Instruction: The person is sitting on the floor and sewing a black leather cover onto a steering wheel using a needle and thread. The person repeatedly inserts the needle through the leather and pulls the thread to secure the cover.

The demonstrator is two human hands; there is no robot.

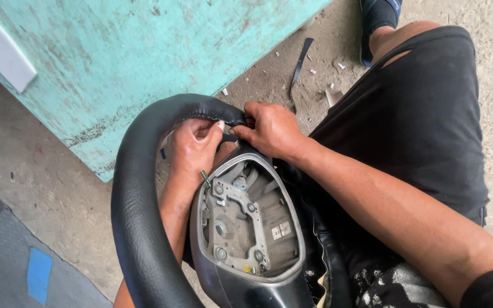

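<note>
Steering wheel (144, 228) resting on the person's lap beside a turquoise desk (144, 51). Left hand (192, 148) and right hand (272, 130), each grip clamped on the black leather cover (201, 108) at the rim's top, fingertips almost touching.

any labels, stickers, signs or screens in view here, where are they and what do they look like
Two small pale square stickers: side by side inside the open grey metal hub of the black leather-wrapped steering wheel, below both hands.
White rectangular wall plate: top left, on the worn turquoise painted surface, blank.
No packages, signs or screens.
</note>
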